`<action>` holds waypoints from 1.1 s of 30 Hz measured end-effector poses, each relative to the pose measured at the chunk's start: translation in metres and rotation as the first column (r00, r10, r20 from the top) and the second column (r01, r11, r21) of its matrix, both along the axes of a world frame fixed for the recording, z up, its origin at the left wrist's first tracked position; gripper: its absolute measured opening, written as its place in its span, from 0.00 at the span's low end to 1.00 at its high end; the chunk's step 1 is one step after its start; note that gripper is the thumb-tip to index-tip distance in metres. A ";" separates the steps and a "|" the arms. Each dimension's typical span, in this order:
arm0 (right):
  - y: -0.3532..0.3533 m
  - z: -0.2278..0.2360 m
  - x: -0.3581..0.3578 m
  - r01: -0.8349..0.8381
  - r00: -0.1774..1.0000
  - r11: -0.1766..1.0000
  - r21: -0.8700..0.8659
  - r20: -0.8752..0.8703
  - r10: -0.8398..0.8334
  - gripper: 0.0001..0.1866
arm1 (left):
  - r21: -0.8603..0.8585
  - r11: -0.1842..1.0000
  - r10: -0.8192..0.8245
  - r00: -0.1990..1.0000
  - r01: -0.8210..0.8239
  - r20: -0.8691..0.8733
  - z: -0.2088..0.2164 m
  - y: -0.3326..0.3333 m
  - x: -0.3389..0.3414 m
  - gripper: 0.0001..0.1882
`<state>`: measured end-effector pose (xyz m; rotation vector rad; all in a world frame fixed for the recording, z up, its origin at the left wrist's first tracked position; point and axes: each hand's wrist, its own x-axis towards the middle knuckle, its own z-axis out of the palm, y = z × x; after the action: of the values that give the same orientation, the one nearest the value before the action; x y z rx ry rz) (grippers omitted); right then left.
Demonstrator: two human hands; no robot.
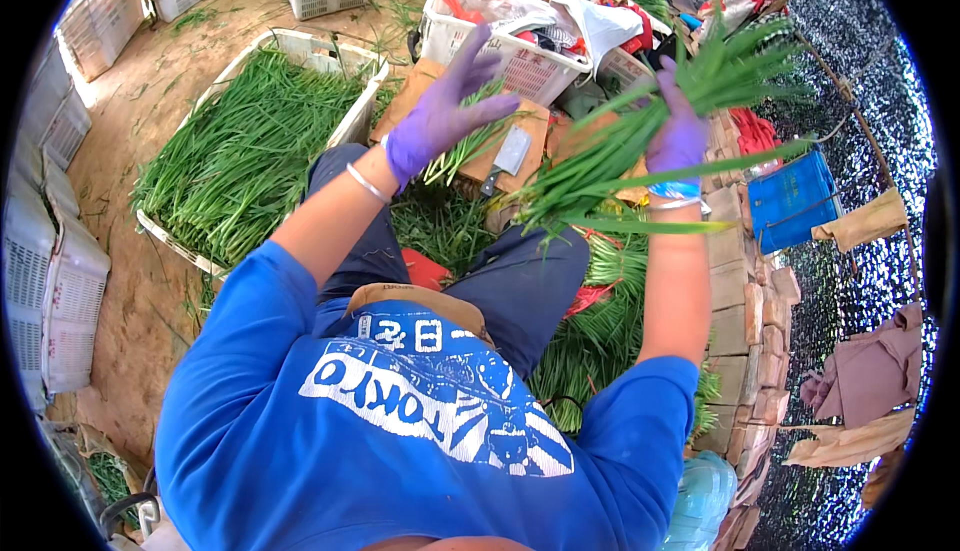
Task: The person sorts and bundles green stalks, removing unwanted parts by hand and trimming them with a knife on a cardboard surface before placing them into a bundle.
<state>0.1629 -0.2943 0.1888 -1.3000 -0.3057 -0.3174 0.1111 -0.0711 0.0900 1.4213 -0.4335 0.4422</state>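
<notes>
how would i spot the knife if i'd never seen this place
Find the white crate with red items, top centre. Below it, between the left hand and right hand, is a brown board. The knife lies there, its broad metal blade and dark handle unlike the green stalks beside it.

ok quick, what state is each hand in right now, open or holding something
Left hand: open, fingers spread, nothing seen in its grip.
Right hand: holding a bunch of long green leaves.
</notes>
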 end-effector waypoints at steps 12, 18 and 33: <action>0.073 0.000 -0.003 0.031 0.931 0.999 -0.031 0.364 -0.017 0.20 | 0.350 0.935 -0.055 0.999 0.052 -0.002 -0.073 -0.062 0.011 0.52; 0.050 -0.011 0.028 0.250 0.968 0.963 0.102 -0.054 -0.246 0.17 | 0.097 0.865 -0.335 0.711 0.492 -0.619 -0.097 -0.040 -0.006 0.25; -0.187 -0.111 0.099 -0.048 0.886 -0.217 -0.975 0.059 -0.460 0.17 | 0.436 0.767 -0.173 0.807 0.470 -0.565 -0.164 0.047 -0.001 0.32</action>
<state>0.2616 -0.4813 0.0782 -3.1234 0.1090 -0.0410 0.1100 -0.0236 -0.0735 1.9087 -0.3968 -0.3963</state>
